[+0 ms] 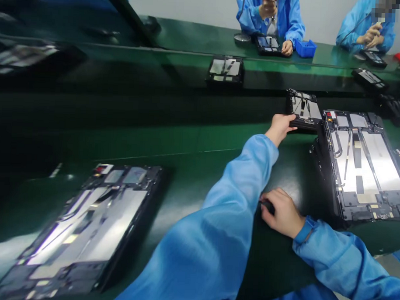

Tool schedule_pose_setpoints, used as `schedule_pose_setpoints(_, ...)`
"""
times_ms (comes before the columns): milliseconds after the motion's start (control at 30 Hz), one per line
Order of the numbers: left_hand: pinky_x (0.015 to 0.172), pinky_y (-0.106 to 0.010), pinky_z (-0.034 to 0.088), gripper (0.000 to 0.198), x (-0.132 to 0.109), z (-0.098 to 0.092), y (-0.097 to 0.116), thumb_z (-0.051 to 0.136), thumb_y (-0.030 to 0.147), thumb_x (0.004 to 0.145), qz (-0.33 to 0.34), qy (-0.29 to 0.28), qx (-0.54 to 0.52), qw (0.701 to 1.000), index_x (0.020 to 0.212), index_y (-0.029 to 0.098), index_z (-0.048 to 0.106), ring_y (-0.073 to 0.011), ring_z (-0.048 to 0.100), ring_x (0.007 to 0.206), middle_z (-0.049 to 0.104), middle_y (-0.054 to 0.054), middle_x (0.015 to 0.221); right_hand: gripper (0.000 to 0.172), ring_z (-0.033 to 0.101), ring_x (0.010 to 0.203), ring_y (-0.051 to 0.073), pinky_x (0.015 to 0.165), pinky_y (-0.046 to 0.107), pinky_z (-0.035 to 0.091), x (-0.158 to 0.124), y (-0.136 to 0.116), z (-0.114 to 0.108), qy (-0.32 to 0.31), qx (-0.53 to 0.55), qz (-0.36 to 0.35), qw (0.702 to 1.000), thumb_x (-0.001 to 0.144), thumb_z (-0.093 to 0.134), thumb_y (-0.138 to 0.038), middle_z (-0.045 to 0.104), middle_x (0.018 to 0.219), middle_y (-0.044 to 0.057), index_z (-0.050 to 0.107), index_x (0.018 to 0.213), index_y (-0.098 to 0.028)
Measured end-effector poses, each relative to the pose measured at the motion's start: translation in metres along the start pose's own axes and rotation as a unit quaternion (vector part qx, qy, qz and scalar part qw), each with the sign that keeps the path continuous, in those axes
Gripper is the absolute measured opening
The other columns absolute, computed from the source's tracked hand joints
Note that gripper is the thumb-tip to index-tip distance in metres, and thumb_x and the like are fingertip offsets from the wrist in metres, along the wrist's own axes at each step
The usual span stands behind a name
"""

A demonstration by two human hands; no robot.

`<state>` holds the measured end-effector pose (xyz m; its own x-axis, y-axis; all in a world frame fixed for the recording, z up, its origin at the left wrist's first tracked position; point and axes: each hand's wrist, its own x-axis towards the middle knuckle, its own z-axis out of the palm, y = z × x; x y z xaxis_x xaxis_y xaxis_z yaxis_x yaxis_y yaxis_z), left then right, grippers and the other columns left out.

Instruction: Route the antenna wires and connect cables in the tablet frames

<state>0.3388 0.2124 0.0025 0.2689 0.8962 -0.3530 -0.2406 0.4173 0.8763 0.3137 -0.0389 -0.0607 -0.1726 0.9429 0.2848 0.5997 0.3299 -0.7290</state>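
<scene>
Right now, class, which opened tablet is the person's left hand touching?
The opened tablet just left of the large tablet: the left hand holds its near left corner; the others lie apart from that hand.

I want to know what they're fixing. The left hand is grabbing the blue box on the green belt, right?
No, that part is wrong. The head view shows the left hand grabbing an open tablet on the green belt.

Dark green belt [187,145], light blue sleeves [224,212], black-and-silver tablet [304,110], bright blue bin [305,48].
</scene>
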Motion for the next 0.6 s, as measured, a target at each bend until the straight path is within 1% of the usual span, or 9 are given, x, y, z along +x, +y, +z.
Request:
schedule_pose_setpoints(67, 0.069, -0.028, 0.058, 0.012, -0.022, -0.038, 0.017, 0.073, 0.009, 0.084, 0.013, 0.007, 0.009, 1.0, 0.083, 0.013, 0.061, -0.013, 0.064, 0.068, 0.068, -0.004, 0.073, 0.014, 0.068, 0.087, 0.023, 0.082, 0.037, 0.057, -0.001, -0.003, -0.001, 0.022, 0.009, -0.012, 1.0, 0.087, 0.057, -0.017, 0.073, 0.09, 0.006, 0.065, 0.097, -0.023)
schedule_pose_setpoints(133, 0.066, -0.026, 0.057, 0.012, -0.055, -0.086, 0.032, 0.075, 0.012, 0.08, 0.027, 0.013, 0.023, 0.999, 0.082, 0.012, 0.063, -0.0124, 0.065, 0.068, 0.07, -0.004, 0.076, 0.015, 0.069, 0.081, 0.022, 0.076, 0.036, 0.058, -0.004, -0.008, -0.004, 0.056, 0.02, -0.034, 0.998, 0.087, 0.056, -0.016, 0.072, 0.085, 0.005, 0.064, 0.097, -0.024)
schedule_pose_setpoints(233, 0.066, -0.025, 0.058, 0.021, -0.13, -0.155, 0.035, 0.079, 0.02, 0.074, 0.059, -0.01, 0.064, 0.996, 0.09, 0.011, 0.07, -0.0143, 0.069, 0.075, 0.075, -0.008, 0.09, 0.013, 0.067, 0.07, 0.02, 0.064, 0.036, 0.056, -0.012, -0.016, -0.013, 0.14, 0.033, -0.084, 0.986, 0.087, 0.058, -0.017, 0.068, 0.079, 0.002, 0.059, 0.095, -0.027)
schedule_pose_setpoints(300, 0.066, -0.026, 0.058, 0.033, -0.192, -0.187, 0.018, 0.083, 0.028, 0.071, 0.033, 0.003, 0.067, 0.997, 0.097, 0.011, 0.071, -0.0166, 0.071, 0.078, 0.077, -0.01, 0.095, 0.015, 0.066, 0.068, 0.021, 0.062, 0.038, 0.055, -0.014, -0.021, -0.024, 0.211, 0.023, -0.102, 0.972, 0.085, 0.062, -0.018, 0.066, 0.079, 0.002, 0.057, 0.095, -0.028)
schedule_pose_setpoints(367, 0.069, -0.029, 0.059, 0.048, -0.254, -0.206, -0.012, 0.086, 0.033, 0.069, -0.025, 0.028, 0.065, 0.997, 0.109, 0.013, 0.07, -0.0202, 0.073, 0.081, 0.078, -0.011, 0.097, 0.016, 0.067, 0.077, 0.024, 0.069, 0.042, 0.057, -0.01, -0.024, -0.036, 0.259, 0.007, -0.08, 0.963, 0.085, 0.064, -0.019, 0.066, 0.084, 0.004, 0.057, 0.097, -0.028)
schedule_pose_setpoints(433, 0.077, -0.034, 0.061, 0.054, -0.308, -0.215, -0.043, 0.084, 0.039, 0.073, -0.076, 0.042, 0.089, 0.992, 0.12, 0.017, 0.068, -0.0244, 0.075, 0.09, 0.079, -0.011, 0.102, 0.012, 0.068, 0.091, 0.027, 0.081, 0.046, 0.057, 0.0, -0.026, -0.044, 0.251, -0.02, -0.038, 0.967, 0.088, 0.063, -0.022, 0.067, 0.092, 0.007, 0.06, 0.098, -0.027)
schedule_pose_setpoints(467, 0.079, -0.036, 0.062, 0.054, -0.331, -0.219, -0.057, 0.081, 0.041, 0.076, -0.093, 0.039, 0.121, 0.988, 0.122, 0.019, 0.066, -0.0261, 0.076, 0.093, 0.079, -0.01, 0.101, 0.009, 0.068, 0.098, 0.028, 0.087, 0.048, 0.057, 0.006, -0.026, -0.047, 0.228, -0.04, -0.018, 0.973, 0.09, 0.062, -0.024, 0.069, 0.097, 0.008, 0.062, 0.099, -0.027)
schedule_pose_setpoints(533, 0.084, -0.039, 0.062, 0.051, -0.361, -0.224, -0.072, 0.077, 0.042, 0.08, -0.103, 0.011, 0.23, 0.968, 0.126, 0.021, 0.065, -0.0268, 0.076, 0.092, 0.079, -0.008, 0.099, 0.013, 0.066, 0.111, 0.031, 0.099, 0.052, 0.053, 0.018, -0.025, -0.047, 0.165, -0.092, 0.009, 0.982, 0.092, 0.06, -0.03, 0.07, 0.111, 0.012, 0.065, 0.103, -0.025)
schedule_pose_setpoints(600, 0.085, -0.04, 0.061, 0.048, -0.371, -0.227, -0.073, 0.072, 0.042, 0.084, -0.055, -0.002, 0.366, 0.929, 0.128, 0.023, 0.065, -0.0253, 0.075, 0.085, 0.078, -0.007, 0.099, 0.022, 0.062, 0.117, 0.034, 0.103, 0.054, 0.049, 0.03, -0.023, -0.04, 0.102, -0.149, 0.038, 0.983, 0.093, 0.06, -0.036, 0.07, 0.119, 0.015, 0.068, 0.107, -0.021)
